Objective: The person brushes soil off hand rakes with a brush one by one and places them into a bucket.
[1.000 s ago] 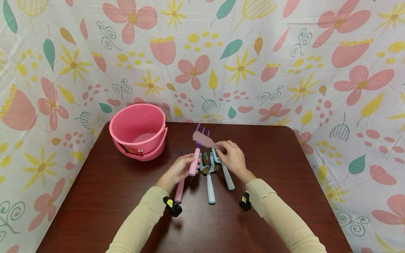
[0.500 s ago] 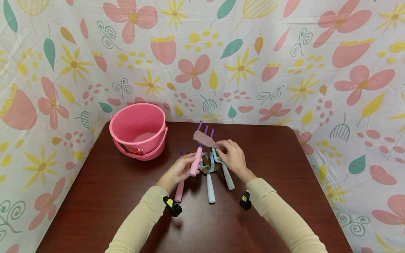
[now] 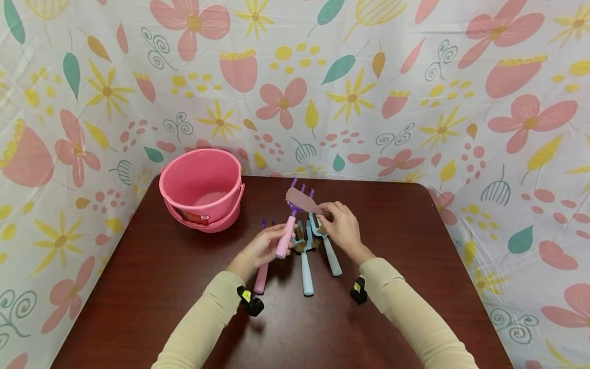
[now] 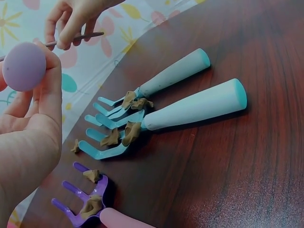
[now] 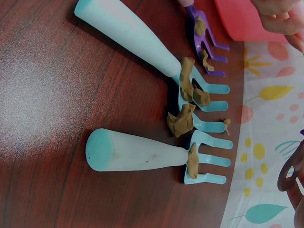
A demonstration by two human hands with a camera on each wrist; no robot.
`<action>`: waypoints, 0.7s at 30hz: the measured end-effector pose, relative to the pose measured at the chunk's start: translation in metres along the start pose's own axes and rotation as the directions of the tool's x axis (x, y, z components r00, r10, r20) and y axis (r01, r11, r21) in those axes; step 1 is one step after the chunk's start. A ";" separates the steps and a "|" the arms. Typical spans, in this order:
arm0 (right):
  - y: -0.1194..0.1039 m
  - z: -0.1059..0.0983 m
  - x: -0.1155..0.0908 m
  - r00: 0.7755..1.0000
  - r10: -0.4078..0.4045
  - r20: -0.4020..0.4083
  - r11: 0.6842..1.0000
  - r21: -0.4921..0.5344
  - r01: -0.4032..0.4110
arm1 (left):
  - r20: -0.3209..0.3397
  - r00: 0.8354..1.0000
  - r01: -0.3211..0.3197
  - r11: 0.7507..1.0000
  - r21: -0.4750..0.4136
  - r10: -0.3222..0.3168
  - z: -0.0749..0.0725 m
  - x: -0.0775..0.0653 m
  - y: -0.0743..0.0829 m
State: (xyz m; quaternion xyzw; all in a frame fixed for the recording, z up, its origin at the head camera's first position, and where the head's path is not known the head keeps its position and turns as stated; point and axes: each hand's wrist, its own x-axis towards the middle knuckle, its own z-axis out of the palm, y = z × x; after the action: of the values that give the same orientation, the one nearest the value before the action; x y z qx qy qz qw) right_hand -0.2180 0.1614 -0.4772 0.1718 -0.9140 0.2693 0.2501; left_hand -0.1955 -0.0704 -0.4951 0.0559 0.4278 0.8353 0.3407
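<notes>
- The three-tined garden fork with purple tines and a smooth pink handle [image 3: 289, 225] is held above the counter [image 3: 392, 246], tines pointing away from the person.
- The left hand [image 3: 265, 246] grips that fork's handle.
- The right hand [image 3: 342, 228] pinches the narrow end of a flat mauve scraper [image 3: 301, 200], whose broad blade crosses the fork's purple head; whether they touch, I cannot tell.
- Just right of the raised fork, a fork with light-blue tines and a pale blue handle [image 3: 304, 259] lies on the counter; beyond it, slightly fanned out, lies a matching blue fork [image 3: 328, 247].
- Left of the raised fork, partly hidden by the left hand, lies a second purple-and-pink fork [image 3: 261, 279].
- Brown clay-like lumps [image 5: 182, 121] sit on the three lying forks.
- Farther left of the raised fork stands a round pink bucket [image 3: 200, 174], upright, handle lowered.
- Behind the raised fork hangs a white flower-printed sheet [image 3: 350, 128].
</notes>
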 end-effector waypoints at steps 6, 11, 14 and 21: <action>0.005 -0.003 0.003 0.998 0.063 -0.018 0.998 -0.014 -0.063 | 0.053 0.999 0.012 1.000 0.003 -0.012 -0.003 -0.002 0.000; 0.011 -0.004 0.004 0.994 0.096 -0.056 0.994 -0.041 -0.099 | 0.081 0.997 0.015 1.000 0.015 -0.016 -0.005 -0.002 -0.003; 0.012 -0.005 0.005 0.993 0.092 -0.069 0.994 -0.050 -0.096 | 0.082 0.997 0.015 1.000 0.015 -0.017 -0.006 -0.003 -0.004; 0.015 -0.007 0.007 0.989 0.101 -0.106 0.991 -0.078 -0.110 | 0.087 0.996 0.030 1.000 0.000 -0.030 -0.006 -0.004 -0.005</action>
State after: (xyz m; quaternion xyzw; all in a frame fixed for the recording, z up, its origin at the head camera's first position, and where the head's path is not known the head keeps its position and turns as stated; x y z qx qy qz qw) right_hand -0.2281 0.1762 -0.4738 0.0986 -0.9183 0.2522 0.2888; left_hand -0.1921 -0.0751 -0.5022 0.0855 0.4130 0.8272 0.3713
